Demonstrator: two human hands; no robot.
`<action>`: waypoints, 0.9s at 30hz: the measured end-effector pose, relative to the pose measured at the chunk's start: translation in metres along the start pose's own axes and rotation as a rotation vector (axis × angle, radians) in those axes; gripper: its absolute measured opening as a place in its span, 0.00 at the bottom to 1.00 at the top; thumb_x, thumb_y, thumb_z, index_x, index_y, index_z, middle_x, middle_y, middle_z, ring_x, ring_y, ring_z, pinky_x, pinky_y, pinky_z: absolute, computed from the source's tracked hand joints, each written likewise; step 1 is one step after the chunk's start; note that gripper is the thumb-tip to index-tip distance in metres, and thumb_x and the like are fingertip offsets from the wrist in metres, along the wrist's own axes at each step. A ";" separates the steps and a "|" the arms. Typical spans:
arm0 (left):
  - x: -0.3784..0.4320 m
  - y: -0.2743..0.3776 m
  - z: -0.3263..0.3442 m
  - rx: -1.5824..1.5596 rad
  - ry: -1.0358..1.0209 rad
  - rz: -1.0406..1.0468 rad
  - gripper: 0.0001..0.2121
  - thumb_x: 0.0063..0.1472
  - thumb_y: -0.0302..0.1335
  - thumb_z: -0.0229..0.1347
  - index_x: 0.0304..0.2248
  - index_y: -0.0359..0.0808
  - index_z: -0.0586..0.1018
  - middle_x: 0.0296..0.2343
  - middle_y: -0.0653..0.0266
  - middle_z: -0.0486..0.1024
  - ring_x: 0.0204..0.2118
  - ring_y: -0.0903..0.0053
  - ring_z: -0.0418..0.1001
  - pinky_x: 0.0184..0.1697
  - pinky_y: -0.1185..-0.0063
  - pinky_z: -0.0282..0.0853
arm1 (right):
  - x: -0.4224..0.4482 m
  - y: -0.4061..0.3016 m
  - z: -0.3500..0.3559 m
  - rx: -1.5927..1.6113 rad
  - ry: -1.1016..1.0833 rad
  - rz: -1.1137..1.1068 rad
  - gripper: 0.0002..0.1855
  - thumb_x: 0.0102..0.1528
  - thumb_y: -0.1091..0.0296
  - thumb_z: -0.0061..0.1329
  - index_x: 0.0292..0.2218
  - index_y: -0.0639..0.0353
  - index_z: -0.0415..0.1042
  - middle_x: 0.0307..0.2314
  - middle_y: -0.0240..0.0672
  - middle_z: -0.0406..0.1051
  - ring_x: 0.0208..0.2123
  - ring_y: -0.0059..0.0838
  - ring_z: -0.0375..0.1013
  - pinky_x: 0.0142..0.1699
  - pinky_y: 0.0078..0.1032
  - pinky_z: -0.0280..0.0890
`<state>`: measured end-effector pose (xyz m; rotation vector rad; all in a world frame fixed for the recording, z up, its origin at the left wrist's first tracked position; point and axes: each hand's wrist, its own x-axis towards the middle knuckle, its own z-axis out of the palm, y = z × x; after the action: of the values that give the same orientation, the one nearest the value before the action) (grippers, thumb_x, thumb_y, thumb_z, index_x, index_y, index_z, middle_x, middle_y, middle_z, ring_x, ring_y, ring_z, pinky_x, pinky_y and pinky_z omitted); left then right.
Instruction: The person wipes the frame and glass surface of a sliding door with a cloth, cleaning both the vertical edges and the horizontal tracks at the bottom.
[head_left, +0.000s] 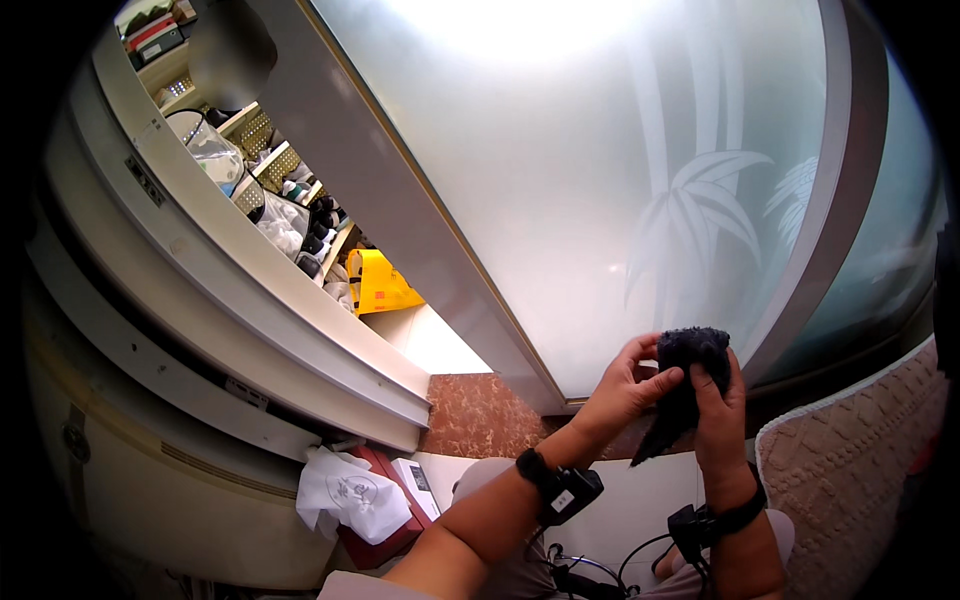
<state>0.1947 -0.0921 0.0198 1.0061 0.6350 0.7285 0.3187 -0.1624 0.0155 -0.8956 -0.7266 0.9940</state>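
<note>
Both hands are raised in front of a frosted glass sliding door (555, 202) etched with palm trees. Between them is a dark, fuzzy cloth (694, 346), bunched up, with a pointed end hanging down. My left hand (636, 379) pinches its left edge between thumb and fingers. On the opposite side, my right hand (716, 397) grips it with the thumb pressed on the near face. Some of the fingers are hidden behind the cloth. The cloth appears close to the lower part of the glass; whether it touches cannot be told.
Through the door gap at left stand shelves (274, 169) with shoes and bags, plus a yellow bag (382, 285). Below lies a reddish marbled threshold (480, 412). A white bag (352, 495) rests on a red box (382, 544). At right is a quilted beige cover (847, 465).
</note>
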 end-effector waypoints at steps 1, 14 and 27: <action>0.002 -0.002 0.001 0.025 -0.009 0.027 0.22 0.53 0.26 0.60 0.46 0.35 0.65 0.39 0.65 0.68 0.42 0.81 0.68 0.44 0.81 0.68 | -0.001 0.000 -0.001 -0.022 -0.008 -0.007 0.14 0.58 0.66 0.44 0.44 0.61 0.63 0.37 0.29 0.66 0.40 0.17 0.65 0.45 0.15 0.62; 0.002 -0.019 0.014 0.948 0.421 0.744 0.20 0.42 0.22 0.59 0.37 0.35 0.67 0.31 0.59 0.66 0.31 0.68 0.69 0.35 0.76 0.67 | -0.009 0.012 0.005 -0.098 -0.170 0.005 0.25 0.59 0.67 0.41 0.55 0.66 0.53 0.49 0.36 0.60 0.50 0.23 0.59 0.55 0.20 0.54; -0.004 0.020 -0.037 0.101 0.597 0.593 0.13 0.57 0.20 0.47 0.44 0.37 0.65 0.37 0.66 0.65 0.37 0.82 0.66 0.41 0.82 0.65 | 0.010 -0.005 0.036 -0.712 -0.097 -0.488 0.22 0.46 0.83 0.51 0.44 0.61 0.69 0.41 0.39 0.69 0.42 0.32 0.68 0.49 0.25 0.61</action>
<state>0.1587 -0.0693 0.0240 1.0829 0.9007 1.5663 0.2939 -0.1441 0.0374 -1.1992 -1.3493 0.3299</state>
